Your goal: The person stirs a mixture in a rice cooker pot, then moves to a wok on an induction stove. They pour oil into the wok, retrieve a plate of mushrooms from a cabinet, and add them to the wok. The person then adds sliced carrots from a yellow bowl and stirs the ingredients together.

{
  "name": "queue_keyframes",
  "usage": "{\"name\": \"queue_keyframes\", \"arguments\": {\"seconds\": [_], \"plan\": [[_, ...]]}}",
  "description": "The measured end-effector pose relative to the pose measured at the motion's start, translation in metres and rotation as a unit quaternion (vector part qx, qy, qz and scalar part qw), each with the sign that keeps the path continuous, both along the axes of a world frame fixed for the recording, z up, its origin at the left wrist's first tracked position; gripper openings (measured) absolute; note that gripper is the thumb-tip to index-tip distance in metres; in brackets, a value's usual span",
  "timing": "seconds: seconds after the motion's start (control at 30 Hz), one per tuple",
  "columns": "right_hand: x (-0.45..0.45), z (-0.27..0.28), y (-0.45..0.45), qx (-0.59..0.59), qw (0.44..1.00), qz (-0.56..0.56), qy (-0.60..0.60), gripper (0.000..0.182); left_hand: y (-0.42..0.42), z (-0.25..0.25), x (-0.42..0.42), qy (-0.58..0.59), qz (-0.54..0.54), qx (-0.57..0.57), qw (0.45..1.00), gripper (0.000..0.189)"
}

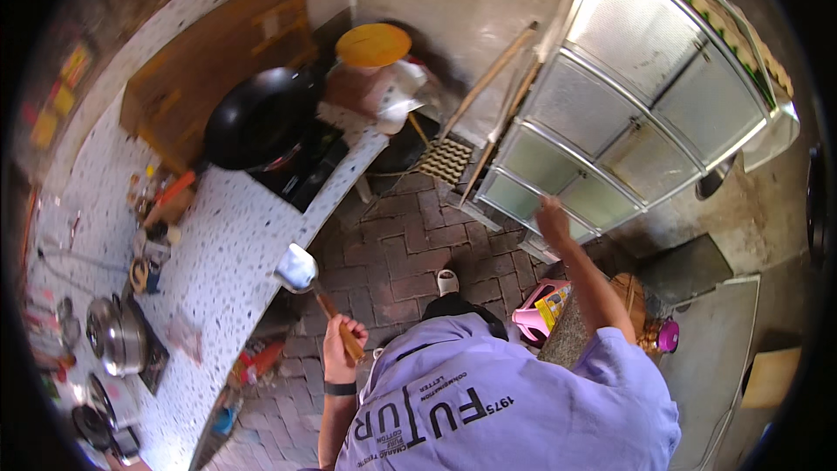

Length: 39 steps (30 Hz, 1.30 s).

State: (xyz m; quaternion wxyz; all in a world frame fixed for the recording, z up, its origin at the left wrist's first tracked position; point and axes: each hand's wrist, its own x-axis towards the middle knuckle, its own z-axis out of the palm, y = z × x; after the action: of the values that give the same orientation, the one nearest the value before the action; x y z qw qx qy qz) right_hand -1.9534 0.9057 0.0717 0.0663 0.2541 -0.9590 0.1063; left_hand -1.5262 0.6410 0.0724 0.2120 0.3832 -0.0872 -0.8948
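My left hand [340,347], with a dark band at the wrist, grips the brown wooden handle of a metal cooking spatula [298,267]. Its shiny blade points up and away from me, beside the counter's front edge. My right arm reaches forward to a tall metal-framed cabinet [637,104] with panelled doors. There my right hand [554,221] is in front of the lowest panels, its fingers partly curled. Whether it touches the cabinet I cannot tell. A black wok [261,121] sits on the black stove [304,167] at the far left.
A speckled white countertop [216,255] runs along my left, holding a steel pot [118,337]. Long wooden poles [487,82] lean by the cabinet near an egg tray [446,160]. A pink stool [533,317] stands close on my right. Brick paving [405,242] covers the floor.
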Motion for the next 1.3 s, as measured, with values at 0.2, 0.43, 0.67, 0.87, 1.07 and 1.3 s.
{"name": "queue_keyframes", "arguments": {"seconds": [0.2, 0.43, 0.67, 0.87, 1.07, 1.3], "plan": [[-0.154, 0.088, 0.080, 0.132, 0.978, -0.104, 0.120, 0.034, -0.008, -0.012, -0.069, -0.017, 0.028, 0.022, 0.999, 0.016], [-0.223, 0.115, 0.123, 0.216, 0.963, -0.065, 0.148, 0.041, 0.002, 0.006, -0.181, -0.024, -0.019, 0.064, 0.997, 0.018], [-0.152, 0.138, 0.069, 0.169, 0.984, -0.037, 0.037, 0.017, 0.000, 0.003, -0.237, -0.029, -0.079, 0.068, 0.994, 0.016], [-0.191, 0.065, 0.107, -0.418, 0.884, -0.187, -0.089, 0.020, -0.005, 0.029, -0.270, -0.039, -0.112, 0.021, 0.993, 0.015], [-0.311, 0.011, 0.158, -0.712, 0.561, -0.299, -0.298, 0.020, -0.020, 0.024, -0.278, -0.038, -0.130, 0.024, 0.990, 0.015], [-0.363, -0.034, 0.161, -0.690, 0.444, -0.293, -0.490, 0.023, -0.009, 0.031, -0.269, -0.043, -0.071, 0.020, 0.996, 0.015]]}}
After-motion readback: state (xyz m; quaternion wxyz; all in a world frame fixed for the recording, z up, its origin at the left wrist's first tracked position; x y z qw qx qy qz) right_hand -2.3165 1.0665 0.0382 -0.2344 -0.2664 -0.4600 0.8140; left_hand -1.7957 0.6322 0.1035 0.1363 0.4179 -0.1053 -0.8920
